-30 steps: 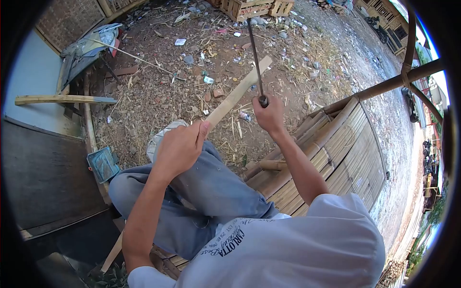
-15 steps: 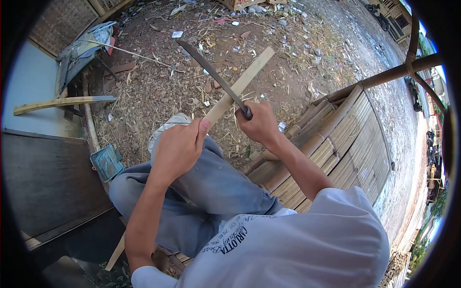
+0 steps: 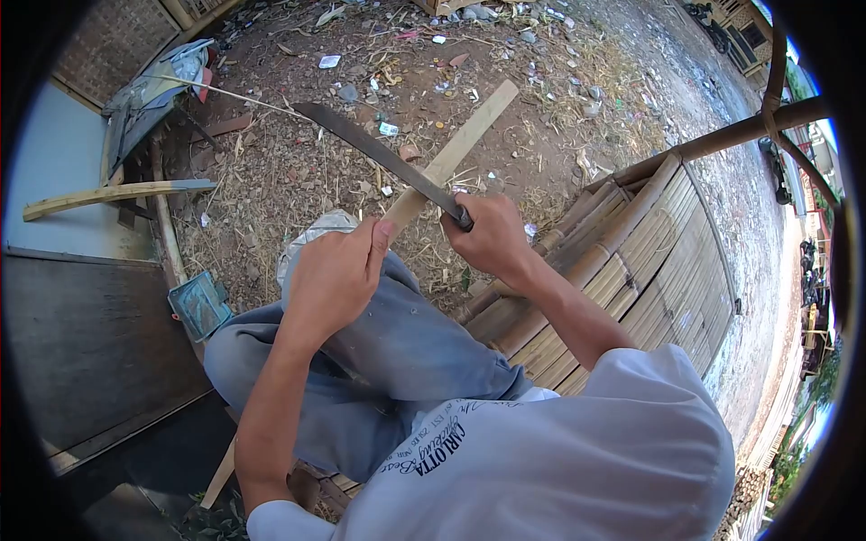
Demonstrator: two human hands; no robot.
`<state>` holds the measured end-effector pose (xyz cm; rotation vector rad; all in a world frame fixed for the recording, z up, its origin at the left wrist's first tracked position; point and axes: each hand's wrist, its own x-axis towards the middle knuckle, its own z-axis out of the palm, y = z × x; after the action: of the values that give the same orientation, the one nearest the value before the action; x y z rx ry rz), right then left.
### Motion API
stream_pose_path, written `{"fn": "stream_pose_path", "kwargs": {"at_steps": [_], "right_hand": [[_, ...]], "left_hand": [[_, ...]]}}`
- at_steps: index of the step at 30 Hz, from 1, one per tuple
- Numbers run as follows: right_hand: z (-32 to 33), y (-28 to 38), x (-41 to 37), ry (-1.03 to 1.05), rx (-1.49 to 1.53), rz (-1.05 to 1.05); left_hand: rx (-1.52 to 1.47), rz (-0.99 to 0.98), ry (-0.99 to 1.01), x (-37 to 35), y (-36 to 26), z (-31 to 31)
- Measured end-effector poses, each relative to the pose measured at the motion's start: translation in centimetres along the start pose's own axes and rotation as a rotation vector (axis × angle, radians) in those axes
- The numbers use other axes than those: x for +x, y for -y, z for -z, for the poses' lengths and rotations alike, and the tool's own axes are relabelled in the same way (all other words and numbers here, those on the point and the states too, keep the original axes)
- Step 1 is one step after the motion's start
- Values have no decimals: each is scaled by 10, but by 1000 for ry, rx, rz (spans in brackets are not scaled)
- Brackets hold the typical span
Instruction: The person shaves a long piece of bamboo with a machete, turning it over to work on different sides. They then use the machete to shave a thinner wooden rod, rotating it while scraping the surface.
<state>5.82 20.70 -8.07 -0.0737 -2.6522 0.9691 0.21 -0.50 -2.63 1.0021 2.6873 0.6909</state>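
Note:
A flat pale strip of bamboo or wood (image 3: pixel 473 133) slants up and away from my knee. My left hand (image 3: pixel 334 275) is closed round its near end, thumb on top. My right hand (image 3: pixel 492 236) grips the dark handle of a long machete (image 3: pixel 374 151), just right of the strip. The dark blade crosses over the strip and points to the upper left, its broad face partly showing. Whether the edge touches the strip I cannot tell. Grey trousers (image 3: pixel 397 334) lie beneath my left hand.
On the right is a bamboo slat platform (image 3: pixel 631 270) with a bamboo pole (image 3: pixel 749 131) beyond it. A blue plastic container (image 3: pixel 200 305) and a curved wooden piece (image 3: pixel 117 195) are at the left. Litter and dry scraps cover the ground (image 3: pixel 271 171).
The machete's tip has swung left and down, and more of the blade's face shows. My right hand has shifted slightly. My left hand still holds the strip in nearly the same place.

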Motion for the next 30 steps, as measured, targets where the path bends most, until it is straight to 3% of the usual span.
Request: {"fn": "stream_pose_path", "kwargs": {"at_steps": [3, 6, 20, 22, 23, 25, 27, 30], "right_hand": [[3, 2, 2, -6, 21, -24], [11, 9, 5, 116, 3, -205], [-8, -27, 26, -71, -200, -24], [12, -48, 48, -152, -17, -456], [43, -81, 61, -190, -67, -622], [75, -160, 60, -314, -261, -599], [88, -156, 40, -399, -263, -559], [79, -104, 14, -223, -148, -463]], "left_hand": [[-8, -7, 0, 0, -1, 2], [-6, -11, 7, 0, -2, 3], [-17, 38, -35, 10, 0, -1], [-12, 57, 14, 7, -1, 0], [-14, 54, 9, 1, -4, 2], [90, 33, 24, -7, -8, 9], [35, 24, 7, -4, 2, 8], [-30, -8, -8, -6, 5, 2]]}}
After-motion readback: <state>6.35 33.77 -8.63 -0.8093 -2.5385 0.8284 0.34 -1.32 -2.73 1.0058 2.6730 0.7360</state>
